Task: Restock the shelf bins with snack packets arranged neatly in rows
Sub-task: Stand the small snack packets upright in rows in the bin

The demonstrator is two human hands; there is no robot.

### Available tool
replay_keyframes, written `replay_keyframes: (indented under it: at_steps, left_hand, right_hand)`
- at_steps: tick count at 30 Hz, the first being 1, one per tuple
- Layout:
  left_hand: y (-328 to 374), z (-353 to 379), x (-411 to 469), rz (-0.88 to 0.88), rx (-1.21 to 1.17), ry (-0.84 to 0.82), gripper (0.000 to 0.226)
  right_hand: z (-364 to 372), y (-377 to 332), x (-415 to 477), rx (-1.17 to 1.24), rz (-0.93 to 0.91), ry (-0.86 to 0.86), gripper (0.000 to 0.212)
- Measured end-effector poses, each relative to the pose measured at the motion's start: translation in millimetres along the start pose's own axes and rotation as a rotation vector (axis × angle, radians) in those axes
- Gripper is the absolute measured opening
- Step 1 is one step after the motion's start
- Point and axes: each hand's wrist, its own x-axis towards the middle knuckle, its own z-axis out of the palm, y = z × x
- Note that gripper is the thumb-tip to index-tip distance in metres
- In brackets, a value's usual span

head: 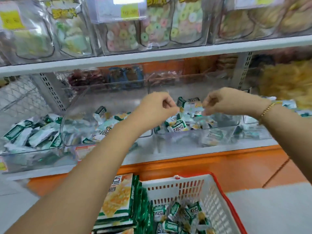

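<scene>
Both arms reach forward over the lower shelf. The left hand [158, 105] and right hand [224, 102] hang close together, near but not touching, above the same clear bin [226, 132]. Fingers of both are curled in towards the palm, knuckles up. Motion blur at the fingertips hides whether either pinches a packet, so that cannot be told. A bracelet [267, 109] sits on the right wrist. The snack packets [179, 126], green and white, lie in that bin straight below the gap between the two hands and slightly towards the person. They are a loose heap, tilted every way with no shared long axis and no row formed. One packet [181, 101] stands more upright at the back, between the hands and just beside the left fingertips. The left hand looks nearer to it and the right hand nearer to the heap's right side. Judgement: the next move is downward and inward, with each hand taking its own side of the heap to turn packets onto one axis. The neighbouring bin [79, 125] on the left is equally jumbled, under the left forearm. Fresh stock sits low and near the body: a white basket [194, 177] with loose basket packets [179, 215], and large bags [118, 196] standing against its left side. Reaching it would mean pulling a hand back and down.
</scene>
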Motion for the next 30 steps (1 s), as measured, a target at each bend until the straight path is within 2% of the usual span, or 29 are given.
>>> replay_keyframes:
  at_steps: [1,4,5,10,12,15,18,22,26,30]
  left_hand:
    - [1.7,11.1,17.3,-0.033,0.073,-0.096,0.023]
    - [0.5,42.7,55.5,-0.229,0.345,-0.420,0.072]
    - [-2.2,51.0,63.6,-0.290,0.427,-0.487,0.079]
    - [-16.4,76.3,96.4,-0.443,0.609,-0.547,0.093]
    - [-21.2,78.0,103.5,-0.477,0.591,-0.568,0.092]
    - [-29.0,79.7,109.1,-0.532,0.462,-0.586,0.086]
    - [-32.9,80.7,112.2,-0.601,0.323,-0.599,0.076]
    - [-30.6,90.2,106.3,-0.629,0.240,-0.655,0.094]
    - [-35.8,101.6,95.9,-0.610,0.143,-0.521,0.081]
    - [-39.8,105.1,90.3,-0.616,-0.056,-0.343,0.077]
  right_hand:
    - [-0.7,12.9,6.4,-0.055,0.039,-0.077,0.039]
    - [3.0,34.7,22.4,-0.094,0.100,-0.274,0.072]
    - [5.1,36.5,29.4,-0.131,0.099,-0.320,0.079]
    - [22.8,33.2,59.5,-0.285,0.118,-0.517,0.097]
    - [32.3,31.3,63.4,-0.372,0.099,-0.555,0.099]
    - [38.0,32.4,65.3,-0.442,0.065,-0.571,0.092]
    - [33.0,36.2,63.4,-0.379,0.086,-0.588,0.074]
    - [32.6,33.5,59.3,-0.345,0.088,-0.637,0.059]
    - [33.6,31.8,55.1,-0.340,0.067,-0.531,0.052]
    - [28.6,38.1,50.9,-0.172,0.055,-0.387,0.046]
